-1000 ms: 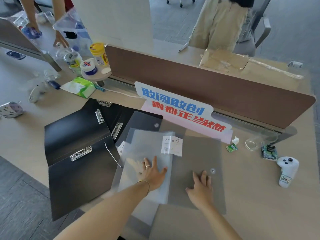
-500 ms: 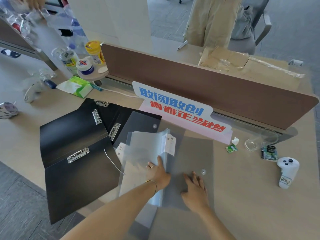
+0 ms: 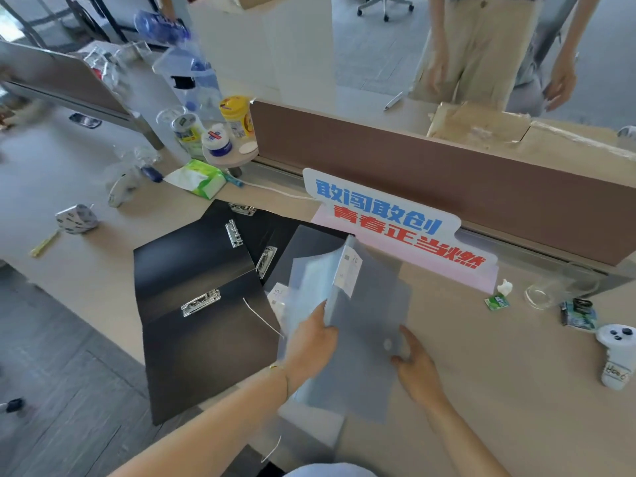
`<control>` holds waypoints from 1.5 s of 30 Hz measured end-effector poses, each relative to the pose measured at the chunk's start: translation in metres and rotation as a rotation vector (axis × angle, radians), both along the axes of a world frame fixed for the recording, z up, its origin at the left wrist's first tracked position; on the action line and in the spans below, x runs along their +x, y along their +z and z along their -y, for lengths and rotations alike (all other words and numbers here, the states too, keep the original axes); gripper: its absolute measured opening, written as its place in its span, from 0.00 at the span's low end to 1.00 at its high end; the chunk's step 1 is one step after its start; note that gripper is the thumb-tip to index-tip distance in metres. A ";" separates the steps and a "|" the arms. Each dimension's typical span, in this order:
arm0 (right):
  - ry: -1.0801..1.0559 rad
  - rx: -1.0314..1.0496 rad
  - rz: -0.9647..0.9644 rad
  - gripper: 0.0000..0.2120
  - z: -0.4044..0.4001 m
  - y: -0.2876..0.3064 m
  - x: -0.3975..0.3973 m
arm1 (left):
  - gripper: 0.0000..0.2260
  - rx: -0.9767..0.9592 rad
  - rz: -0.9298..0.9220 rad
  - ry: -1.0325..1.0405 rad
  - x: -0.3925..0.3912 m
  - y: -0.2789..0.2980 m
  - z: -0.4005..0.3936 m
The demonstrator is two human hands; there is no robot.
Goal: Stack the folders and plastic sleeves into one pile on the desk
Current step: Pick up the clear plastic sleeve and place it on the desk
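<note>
Gripping one grey sleeve point(image 3: 371, 325), left hand point(image 3: 311, 342) and right hand point(image 3: 418, 368), three black folders point(image 3: 196, 304) alongside.

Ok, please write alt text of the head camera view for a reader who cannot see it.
Two bare hands lift translucent sleeves and a grey folder off a desk: left hand grips their edge, right hand supports the folder's lower corner. Open black folders lie to the left.

A slogan sign point(image 3: 395, 222) leans against the brown divider point(image 3: 447, 187); white controller point(image 3: 616, 356) right.
</note>
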State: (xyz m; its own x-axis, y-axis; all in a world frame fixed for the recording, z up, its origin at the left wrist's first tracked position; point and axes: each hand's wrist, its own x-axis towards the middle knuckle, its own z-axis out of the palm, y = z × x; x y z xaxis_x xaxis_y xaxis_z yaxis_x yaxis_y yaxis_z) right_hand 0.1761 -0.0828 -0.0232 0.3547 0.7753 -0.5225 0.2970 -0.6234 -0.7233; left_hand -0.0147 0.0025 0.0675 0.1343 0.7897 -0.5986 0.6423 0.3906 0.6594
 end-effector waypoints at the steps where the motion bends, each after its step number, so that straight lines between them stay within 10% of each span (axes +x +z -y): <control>1: -0.008 -0.011 -0.022 0.33 -0.004 0.002 -0.003 | 0.20 0.007 0.000 0.022 -0.005 0.008 0.000; 17: -0.476 0.082 -1.106 0.21 -0.042 0.044 -0.035 | 0.23 0.006 0.505 0.129 -0.068 0.097 -0.012; 28: -0.111 0.144 -0.560 0.21 0.039 0.072 0.056 | 0.19 -0.077 0.445 0.172 -0.016 0.016 0.002; 40: -0.306 -0.038 -0.200 0.04 0.142 0.018 0.153 | 0.22 -0.163 0.195 -0.195 0.096 -0.132 0.055; 45: -0.406 -0.073 -0.070 0.06 0.166 -0.002 0.174 | 0.12 0.030 0.001 -0.354 0.135 -0.106 0.080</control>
State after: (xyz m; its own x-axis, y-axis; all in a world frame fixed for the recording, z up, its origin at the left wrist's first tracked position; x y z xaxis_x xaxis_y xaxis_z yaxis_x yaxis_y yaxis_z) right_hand 0.3497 -0.2490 -0.0249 0.5857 0.5399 -0.6046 -0.0320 -0.7299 -0.6828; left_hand 0.1208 -0.0774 -0.0390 0.4036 0.7116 -0.5751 0.7334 0.1242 0.6683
